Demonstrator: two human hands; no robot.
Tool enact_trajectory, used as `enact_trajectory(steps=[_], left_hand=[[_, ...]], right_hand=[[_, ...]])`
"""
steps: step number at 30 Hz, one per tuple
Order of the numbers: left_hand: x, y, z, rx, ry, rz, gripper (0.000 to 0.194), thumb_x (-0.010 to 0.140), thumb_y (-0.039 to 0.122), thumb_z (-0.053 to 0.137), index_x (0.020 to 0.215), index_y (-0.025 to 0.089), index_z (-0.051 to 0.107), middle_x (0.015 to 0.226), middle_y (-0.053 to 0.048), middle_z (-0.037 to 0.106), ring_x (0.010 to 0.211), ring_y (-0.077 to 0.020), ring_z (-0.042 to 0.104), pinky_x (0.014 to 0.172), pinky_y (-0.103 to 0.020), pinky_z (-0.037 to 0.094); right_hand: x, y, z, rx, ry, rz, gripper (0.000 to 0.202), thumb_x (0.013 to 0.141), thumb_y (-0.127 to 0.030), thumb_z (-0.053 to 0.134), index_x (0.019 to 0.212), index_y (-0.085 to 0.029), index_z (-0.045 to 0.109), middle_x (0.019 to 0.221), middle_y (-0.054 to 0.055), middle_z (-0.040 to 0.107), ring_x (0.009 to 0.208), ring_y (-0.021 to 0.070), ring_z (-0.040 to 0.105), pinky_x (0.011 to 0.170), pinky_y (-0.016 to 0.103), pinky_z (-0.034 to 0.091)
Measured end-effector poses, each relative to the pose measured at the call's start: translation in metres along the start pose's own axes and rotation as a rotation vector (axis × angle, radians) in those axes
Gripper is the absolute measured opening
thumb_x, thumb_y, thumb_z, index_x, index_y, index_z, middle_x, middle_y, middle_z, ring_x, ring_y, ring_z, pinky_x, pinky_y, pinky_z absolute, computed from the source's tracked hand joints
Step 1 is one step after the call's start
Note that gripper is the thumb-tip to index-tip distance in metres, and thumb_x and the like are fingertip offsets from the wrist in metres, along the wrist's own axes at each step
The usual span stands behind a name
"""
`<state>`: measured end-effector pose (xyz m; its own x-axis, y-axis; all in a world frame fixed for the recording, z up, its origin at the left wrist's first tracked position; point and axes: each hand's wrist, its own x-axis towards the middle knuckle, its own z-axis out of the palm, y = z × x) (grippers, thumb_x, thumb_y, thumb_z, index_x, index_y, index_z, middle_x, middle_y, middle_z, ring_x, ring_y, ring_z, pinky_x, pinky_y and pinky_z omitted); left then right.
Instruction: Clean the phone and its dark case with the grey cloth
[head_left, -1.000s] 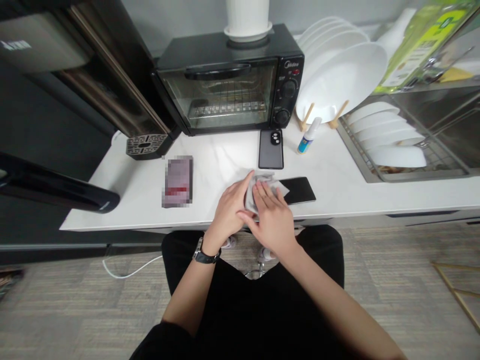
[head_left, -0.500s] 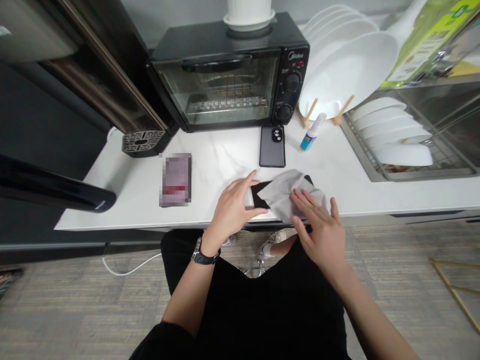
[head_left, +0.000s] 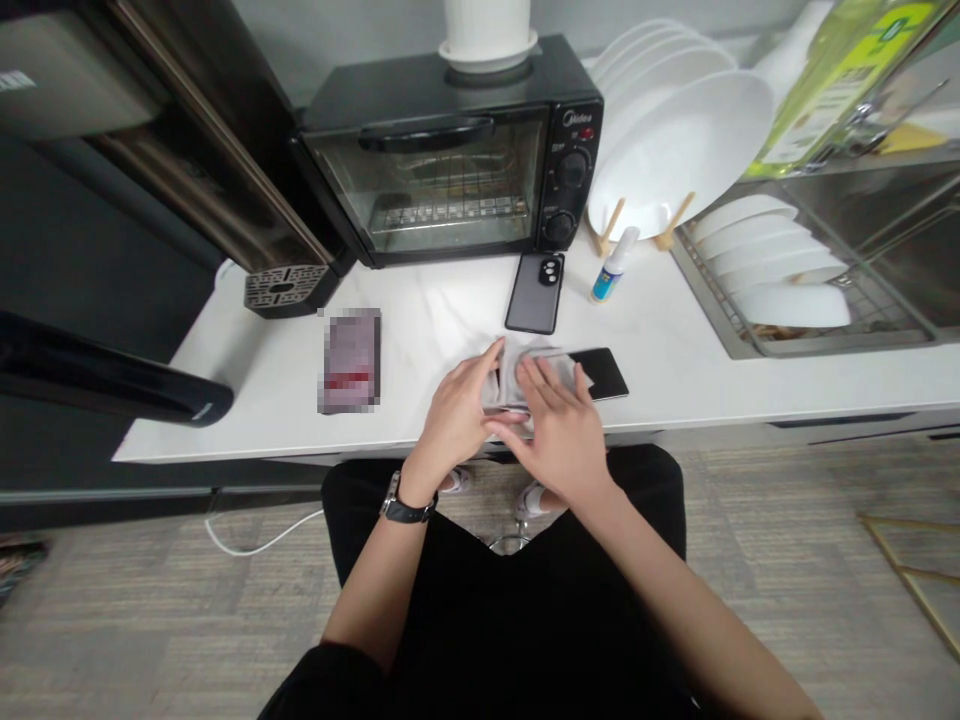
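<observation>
A black phone (head_left: 606,374) lies flat near the counter's front edge, its left part covered by a grey cloth (head_left: 512,368). My right hand (head_left: 561,425) rests on the cloth, fingers spread and pressing it flat over the phone. At the phone's left end is my left hand (head_left: 459,412), thumb and fingers apart around that end, touching the cloth. Behind the hands lies a dark phone case (head_left: 535,292), camera cutouts at its top. A small spray bottle (head_left: 609,272) with a blue label stands to the right of the case.
A pixelated purple item (head_left: 350,360) lies on the counter (head_left: 420,310) at left. Behind stands a black toaster oven (head_left: 450,185). White plates (head_left: 682,150) stand in a wooden rack, beside a sink with a dish basket (head_left: 885,300). A dark dispenser (head_left: 289,290) is back left.
My right hand and the cloth have moved left along the phone, close to my left hand. The phone's right end is now uncovered. The view has shifted slightly.
</observation>
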<state>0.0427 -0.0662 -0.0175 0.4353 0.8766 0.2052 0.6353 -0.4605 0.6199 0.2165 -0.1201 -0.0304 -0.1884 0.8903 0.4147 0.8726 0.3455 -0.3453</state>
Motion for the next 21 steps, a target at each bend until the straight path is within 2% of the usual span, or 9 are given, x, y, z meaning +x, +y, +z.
enact_trajectory(steps=[3, 5, 9, 12, 14, 17, 21], left_hand=[[-0.001, -0.001, 0.000, 0.025, -0.012, -0.011, 0.094, 0.084, 0.024, 0.080, 0.165, 0.023, 0.032, 0.153, -0.013, 0.059, 0.136, -0.0318, 0.059, 0.113, -0.046, 0.049], [-0.001, 0.000, 0.000, 0.019, -0.013, 0.002, 0.096, 0.084, 0.022, 0.080, 0.166, 0.025, 0.030, 0.151, -0.012, 0.061, 0.137, -0.0309, 0.058, 0.114, -0.046, 0.048], [-0.001, 0.002, -0.001, -0.012, -0.002, 0.029, 0.096, 0.085, 0.016, 0.079, 0.166, 0.028, 0.028, 0.146, -0.006, 0.066, 0.138, -0.0278, 0.057, 0.117, -0.045, 0.045], [0.000, 0.003, -0.001, -0.017, -0.001, 0.027, 0.099, 0.084, 0.025, 0.086, 0.165, 0.028, 0.029, 0.146, -0.006, 0.067, 0.137, -0.0290, 0.056, 0.117, -0.047, 0.044], [0.000, 0.003, -0.002, -0.022, -0.009, 0.023, 0.102, 0.082, 0.032, 0.090, 0.165, 0.029, 0.029, 0.146, -0.006, 0.067, 0.136, -0.0299, 0.057, 0.118, -0.049, 0.043], [0.001, 0.004, -0.003, -0.027, -0.019, 0.023, 0.102, 0.082, 0.032, 0.090, 0.164, 0.030, 0.030, 0.147, -0.007, 0.067, 0.138, -0.0303, 0.057, 0.118, -0.050, 0.042], [0.001, 0.005, -0.003, -0.025, -0.020, 0.031, 0.102, 0.083, 0.032, 0.090, 0.165, 0.031, 0.029, 0.148, -0.007, 0.066, 0.139, -0.0304, 0.057, 0.119, -0.050, 0.041]], right_hand=[[-0.011, -0.015, -0.004, 0.099, -0.056, -0.072, 0.071, 0.103, -0.063, 0.052, 0.151, -0.012, 0.056, 0.156, 0.017, 0.058, 0.148, 0.0329, 0.054, 0.131, 0.061, 0.026], [-0.023, -0.012, -0.014, 0.134, -0.075, -0.070, 0.061, 0.105, -0.059, 0.051, 0.150, -0.017, 0.057, 0.154, 0.012, 0.061, 0.145, 0.0302, 0.057, 0.132, 0.061, 0.023], [-0.049, 0.014, -0.036, 0.089, -0.061, 0.000, 0.047, 0.108, -0.045, 0.051, 0.150, -0.025, 0.055, 0.153, 0.006, 0.063, 0.145, 0.0269, 0.057, 0.132, 0.062, 0.019], [-0.058, 0.037, -0.046, -0.003, -0.001, 0.068, 0.046, 0.109, -0.042, 0.050, 0.152, -0.027, 0.054, 0.155, 0.006, 0.061, 0.144, 0.0278, 0.057, 0.131, 0.063, 0.020], [-0.055, 0.051, -0.048, -0.054, 0.041, 0.110, 0.046, 0.109, -0.043, 0.049, 0.152, -0.026, 0.055, 0.154, 0.007, 0.061, 0.143, 0.0291, 0.059, 0.130, 0.065, 0.022], [-0.039, 0.067, -0.044, -0.099, 0.093, 0.155, 0.046, 0.109, -0.044, 0.046, 0.149, -0.024, 0.059, 0.151, 0.009, 0.064, 0.141, 0.0313, 0.060, 0.129, 0.068, 0.024], [-0.010, 0.066, -0.028, -0.164, 0.147, 0.179, 0.054, 0.108, -0.051, 0.046, 0.144, -0.016, 0.063, 0.147, 0.015, 0.067, 0.148, 0.0370, 0.053, 0.128, 0.073, 0.019]])
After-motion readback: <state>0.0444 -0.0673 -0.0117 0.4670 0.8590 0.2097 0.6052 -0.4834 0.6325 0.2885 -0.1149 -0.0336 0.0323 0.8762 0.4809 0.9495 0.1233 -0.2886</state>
